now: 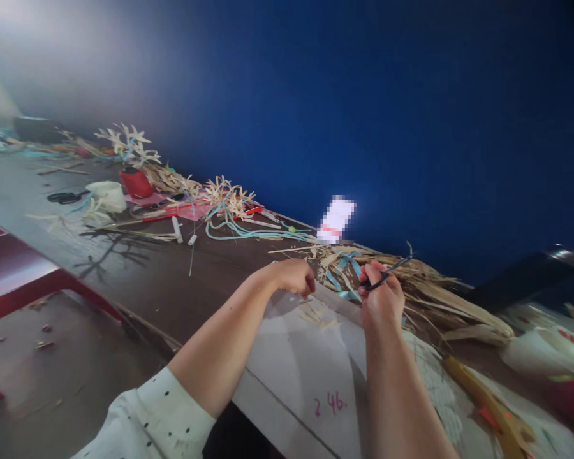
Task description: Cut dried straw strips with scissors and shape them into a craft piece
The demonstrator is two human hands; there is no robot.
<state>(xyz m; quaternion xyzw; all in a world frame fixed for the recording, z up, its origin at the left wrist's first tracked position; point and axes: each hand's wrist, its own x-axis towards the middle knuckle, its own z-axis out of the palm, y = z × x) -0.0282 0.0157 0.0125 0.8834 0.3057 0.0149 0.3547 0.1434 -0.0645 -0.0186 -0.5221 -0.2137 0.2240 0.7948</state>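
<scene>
My right hand (383,303) grips a small pair of dark scissors (388,273). Their blades point up and to the right, with a thin pale scrap near the tip. To its left, my left hand (294,275) is closed, fingers curled downward over the far edge of a white board (296,357). Whatever the fingers hold, if anything, is hidden. Thin straw-coloured clippings (319,313) lie on the board between my hands. Pink handwritten digits mark its near part. Just beyond the hands are dry husk strips (425,290) and blue ribbon (337,280).
Along the blue wall (363,115) run husk flowers (227,194), light-blue cords (249,234), a red container (136,183) and a white cup (108,196). Black scissors (67,197) lie farther left. A dark red stool (38,274) stands at left; a yellow-brown tool (488,405) lies at right.
</scene>
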